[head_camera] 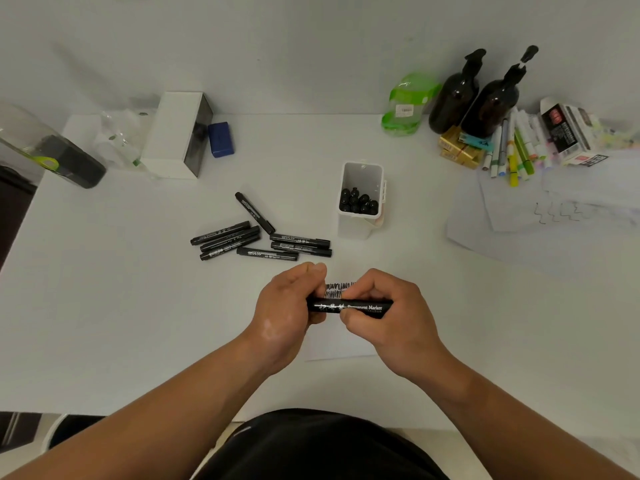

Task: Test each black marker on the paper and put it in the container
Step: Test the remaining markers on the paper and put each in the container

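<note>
Both hands are gripping one black permanent marker with white lettering (349, 305), holding it level just above the small white paper sheet (341, 348). The left hand (289, 308) is curling round its left end and the right hand (389, 318) is pinching the barrel. I cannot tell whether the cap is coming off or going on, because the fingers are hiding the joint. If the two halves are being pulled apart, a sudden release is likely to jerk the tip sideways, inking a finger or streaking the white counter (138, 306) beyond the sheet. The sheet is lying loose under the black zigzag scribbles (337, 289), so a hard stroke is liable to drag it. A cap left half seated is risking a dried-out tip. The white rectangular plastic container (360, 225) is standing near, beyond the sheet, with capped markers (358, 202) crowding its front. A careless drop there is likely to bounce out or tip it. Seven loose black markers (239, 239) are lying close by, so a tested one set down there is likely to get mixed in.
</note>
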